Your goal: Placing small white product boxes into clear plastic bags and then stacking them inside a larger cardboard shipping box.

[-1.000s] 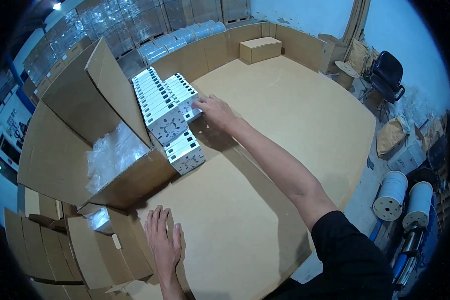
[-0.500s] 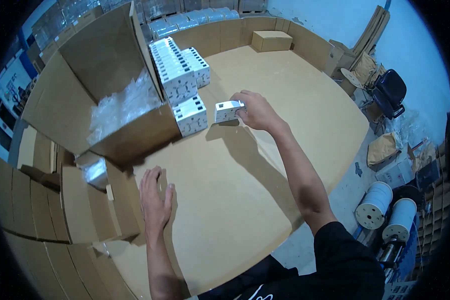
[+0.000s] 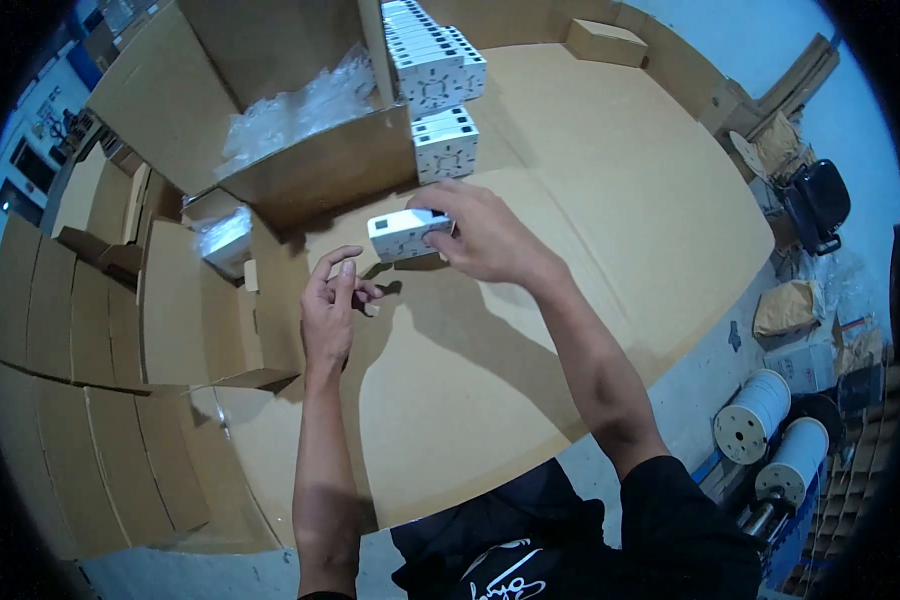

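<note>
The right hand was closed around a small white boxy device, fingers curled over its far right end and thumb beneath, holding it above the cardboard-covered table, near the middle of the scene; the left hand was raised just near and left of it, not touching it, its fingers loosely extended with the thumb and forefinger drawn together, possibly pinching something small, though the view was too coarse to be sure; farther off, a stack of similar white devices stood against the flap of a large open cardboard box, with one more white device set below that stack on the table; clear plastic wrapping lay inside the box; to the left, flattened cardboard sheets were spread out in rows; at the far right corner sat a small closed carton; two white cable spools stood on the floor at the near right.
</note>
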Action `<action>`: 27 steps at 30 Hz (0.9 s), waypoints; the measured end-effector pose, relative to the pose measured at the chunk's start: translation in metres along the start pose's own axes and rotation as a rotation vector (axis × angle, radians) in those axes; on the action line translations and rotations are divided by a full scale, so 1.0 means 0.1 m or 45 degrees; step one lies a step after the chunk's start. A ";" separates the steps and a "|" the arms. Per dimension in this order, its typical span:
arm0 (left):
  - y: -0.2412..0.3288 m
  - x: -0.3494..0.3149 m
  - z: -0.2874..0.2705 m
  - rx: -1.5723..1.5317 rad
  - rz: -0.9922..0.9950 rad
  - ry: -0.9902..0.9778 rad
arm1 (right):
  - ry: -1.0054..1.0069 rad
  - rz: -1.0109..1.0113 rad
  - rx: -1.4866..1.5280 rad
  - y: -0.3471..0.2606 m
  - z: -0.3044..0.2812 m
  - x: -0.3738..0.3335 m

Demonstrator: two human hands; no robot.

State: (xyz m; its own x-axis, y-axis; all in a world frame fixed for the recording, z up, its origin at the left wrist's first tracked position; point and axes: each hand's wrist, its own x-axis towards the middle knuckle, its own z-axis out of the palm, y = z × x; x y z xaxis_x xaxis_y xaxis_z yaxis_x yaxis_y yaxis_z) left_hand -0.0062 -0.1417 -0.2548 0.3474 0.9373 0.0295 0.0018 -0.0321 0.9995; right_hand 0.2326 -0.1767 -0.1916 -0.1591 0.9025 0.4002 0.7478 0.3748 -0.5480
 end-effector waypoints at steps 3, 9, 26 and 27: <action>-0.02 0.01 0.00 -0.146 0.036 0.107 | 0.063 0.048 0.110 -0.17 0.28 0.00; -0.09 0.14 -0.13 -0.116 0.117 0.229 | 0.146 0.012 0.456 -0.18 0.56 -0.07; -0.13 0.24 -0.08 -0.029 0.193 0.203 | 0.180 0.337 0.888 0.16 0.83 0.01; -0.14 0.24 -0.08 -0.031 0.193 0.202 | 0.156 0.358 0.879 0.15 0.82 0.01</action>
State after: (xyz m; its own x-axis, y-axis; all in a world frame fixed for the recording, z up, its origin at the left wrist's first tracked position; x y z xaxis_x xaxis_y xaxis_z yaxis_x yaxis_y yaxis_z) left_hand -0.0055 -0.1164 -0.2680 0.1899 0.9654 0.1789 -0.0625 -0.1699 0.9835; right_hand 0.1910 -0.1524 -0.2598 0.0810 0.9690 0.2336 0.1699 0.2175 -0.9612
